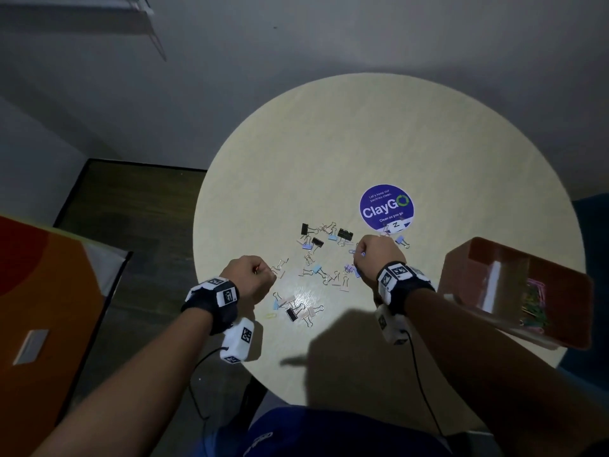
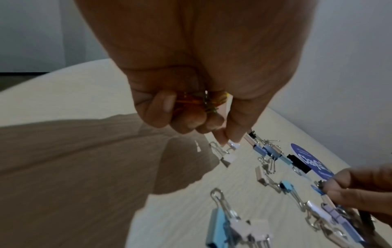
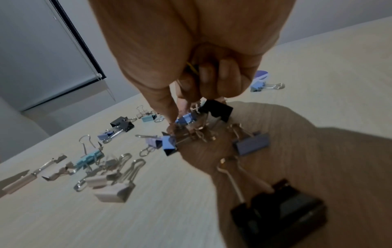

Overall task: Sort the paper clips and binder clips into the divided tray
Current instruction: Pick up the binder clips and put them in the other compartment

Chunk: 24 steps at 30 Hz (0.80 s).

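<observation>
From the head view both fists hide what they hold. The left wrist view shows the left hand [image 2: 191, 94] curled round a bunch of orange and yellow paper clips [image 2: 199, 100], thumb and forefinger pressed together at the tip above the counter [image 1: 362, 143]. The right wrist view, blurred, shows the right hand [image 3: 197, 67] curled with a yellow wire inside; its thumb and forefinger pinch down among the binder clips [image 1: 316, 268], though on which I cannot tell. The divided tray [image 1: 494, 258] at the counter's right edge, seen only from the head, holds coloured paper clips in its near compartment.
</observation>
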Tool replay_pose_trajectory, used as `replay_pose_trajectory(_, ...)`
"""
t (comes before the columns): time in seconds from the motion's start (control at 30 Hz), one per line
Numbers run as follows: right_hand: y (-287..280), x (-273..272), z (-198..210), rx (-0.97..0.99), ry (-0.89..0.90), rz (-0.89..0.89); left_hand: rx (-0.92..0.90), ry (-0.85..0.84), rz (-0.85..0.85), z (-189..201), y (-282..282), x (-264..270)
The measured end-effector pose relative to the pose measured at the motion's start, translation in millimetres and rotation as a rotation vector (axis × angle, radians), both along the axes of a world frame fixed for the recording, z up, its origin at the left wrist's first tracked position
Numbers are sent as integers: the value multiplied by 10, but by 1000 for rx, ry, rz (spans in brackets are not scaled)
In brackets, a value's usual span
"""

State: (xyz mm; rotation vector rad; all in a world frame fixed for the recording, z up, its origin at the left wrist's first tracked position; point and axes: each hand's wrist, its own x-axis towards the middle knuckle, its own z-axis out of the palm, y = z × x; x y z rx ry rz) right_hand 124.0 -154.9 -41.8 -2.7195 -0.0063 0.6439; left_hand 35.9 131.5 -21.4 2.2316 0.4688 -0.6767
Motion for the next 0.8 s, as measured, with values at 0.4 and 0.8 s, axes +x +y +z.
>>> replay_pose_trajectory(0.4,-40,-76,49,155,-22,-65,16,66,-247,-22,-18,-81)
replay_pose_trajectory(0.8,-42,-125,91,178,-27,-128,325,99,-583,-124,-95,-353)
